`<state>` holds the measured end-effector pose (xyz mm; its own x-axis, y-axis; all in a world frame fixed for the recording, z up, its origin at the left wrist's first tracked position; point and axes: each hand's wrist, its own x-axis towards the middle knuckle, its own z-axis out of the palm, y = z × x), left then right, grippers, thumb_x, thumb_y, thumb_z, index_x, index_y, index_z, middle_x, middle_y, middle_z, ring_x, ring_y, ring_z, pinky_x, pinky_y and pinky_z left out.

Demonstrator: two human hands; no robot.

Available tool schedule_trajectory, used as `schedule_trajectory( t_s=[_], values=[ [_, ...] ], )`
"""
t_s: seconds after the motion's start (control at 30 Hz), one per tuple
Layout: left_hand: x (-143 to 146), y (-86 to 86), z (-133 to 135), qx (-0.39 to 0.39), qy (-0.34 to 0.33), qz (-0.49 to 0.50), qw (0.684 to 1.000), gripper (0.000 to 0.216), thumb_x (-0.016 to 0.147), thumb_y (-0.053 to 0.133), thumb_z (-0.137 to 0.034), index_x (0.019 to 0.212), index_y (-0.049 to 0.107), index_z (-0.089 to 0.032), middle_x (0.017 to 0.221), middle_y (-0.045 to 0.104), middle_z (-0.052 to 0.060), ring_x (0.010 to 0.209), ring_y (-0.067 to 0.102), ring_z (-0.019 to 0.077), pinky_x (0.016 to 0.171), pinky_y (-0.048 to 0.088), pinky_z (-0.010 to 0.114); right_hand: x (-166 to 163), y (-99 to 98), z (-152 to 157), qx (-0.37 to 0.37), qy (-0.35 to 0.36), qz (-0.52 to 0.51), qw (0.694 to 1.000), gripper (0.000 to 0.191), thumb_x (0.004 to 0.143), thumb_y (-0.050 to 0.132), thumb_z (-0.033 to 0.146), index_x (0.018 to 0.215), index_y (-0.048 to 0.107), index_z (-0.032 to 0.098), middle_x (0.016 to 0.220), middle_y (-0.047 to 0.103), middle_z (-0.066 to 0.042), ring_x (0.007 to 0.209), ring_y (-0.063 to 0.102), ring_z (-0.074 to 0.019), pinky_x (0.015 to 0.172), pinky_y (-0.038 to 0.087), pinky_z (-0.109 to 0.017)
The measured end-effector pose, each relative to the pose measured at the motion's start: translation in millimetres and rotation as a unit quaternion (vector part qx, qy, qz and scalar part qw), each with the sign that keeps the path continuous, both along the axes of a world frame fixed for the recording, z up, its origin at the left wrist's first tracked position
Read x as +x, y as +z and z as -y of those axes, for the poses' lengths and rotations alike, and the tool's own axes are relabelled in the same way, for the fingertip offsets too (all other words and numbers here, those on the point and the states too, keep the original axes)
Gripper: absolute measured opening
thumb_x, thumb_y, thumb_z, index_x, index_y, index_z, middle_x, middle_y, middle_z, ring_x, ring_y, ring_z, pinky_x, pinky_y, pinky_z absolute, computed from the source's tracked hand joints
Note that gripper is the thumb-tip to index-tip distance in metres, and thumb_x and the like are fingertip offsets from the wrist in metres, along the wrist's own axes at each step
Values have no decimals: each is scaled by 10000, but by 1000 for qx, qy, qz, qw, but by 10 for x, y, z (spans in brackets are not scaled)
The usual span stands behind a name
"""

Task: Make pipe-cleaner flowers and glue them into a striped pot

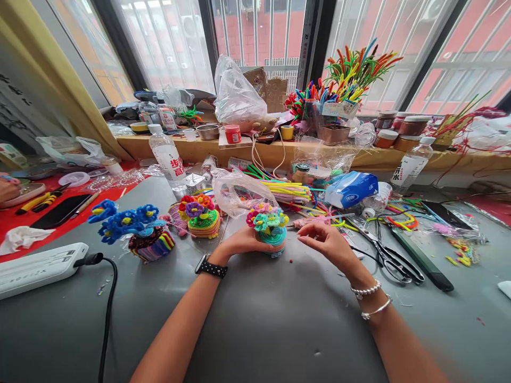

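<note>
My left hand (246, 242) is wrapped round a small turquoise pot of pipe-cleaner flowers (267, 222), its blooms pink, mint and yellow. The pot rests on or just above the grey table; I cannot tell which. To its right, my right hand (325, 242) hovers with the fingers bent and the thumb apart from them, nothing visible between. Just beyond that hand lies a pink glue gun (315, 221), partly hidden. Left of my left hand stand a pot with rainbow flowers (199, 218) and a striped pot with blue flowers (138, 229). A tiny red bead (291, 261) lies between my hands.
Scissors (393, 258) and a dark green cutter (423, 260) lie at the right. Behind are bundled pipe cleaners (287, 190), a blue tissue pack (351, 189) and water bottles (166, 157). A white power strip (43, 268) with a black cable occupies the left. Another person's hand (8, 187) shows at the far left.
</note>
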<state>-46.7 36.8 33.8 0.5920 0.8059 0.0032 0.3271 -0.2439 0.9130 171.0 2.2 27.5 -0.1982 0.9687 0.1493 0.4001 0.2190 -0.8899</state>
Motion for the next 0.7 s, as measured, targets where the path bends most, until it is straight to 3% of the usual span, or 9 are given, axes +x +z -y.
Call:
schedule_trajectory(
  t_s=[0.1,0.27,0.47,0.7],
  values=[
    [-17,12,-43,-24,-18,11,999,473,564,691,-294,1019,584,-221,1042,630,15,986,558,221,924,394,413,-12,-20,-3,-55,-8,-150,987,188,640,649,331,753,606,187,814,616,-24,674,516,-121,549,388,-234],
    [-25,-16,-15,-52,12,13,998,578,567,695,-320,1100,526,-172,1132,583,58,1057,512,239,976,334,424,-36,-74,-14,-150,17,-330,932,179,606,697,273,753,620,204,743,607,12,562,447,-62,471,289,-197],
    [-29,-37,6,-40,45,57,997,573,578,692,-338,1110,528,-200,1184,548,47,1111,467,260,991,308,411,-49,-92,-13,-189,29,-365,911,132,632,682,251,754,649,212,719,624,12,538,403,-48,479,272,-200],
    [25,-98,-21,-48,83,89,991,485,593,679,-346,1032,574,-166,1131,585,58,1069,498,252,959,342,390,-64,-132,-22,-177,22,-328,928,144,653,662,288,770,648,206,732,637,2,551,416,-56,512,318,-205]
  ],
)
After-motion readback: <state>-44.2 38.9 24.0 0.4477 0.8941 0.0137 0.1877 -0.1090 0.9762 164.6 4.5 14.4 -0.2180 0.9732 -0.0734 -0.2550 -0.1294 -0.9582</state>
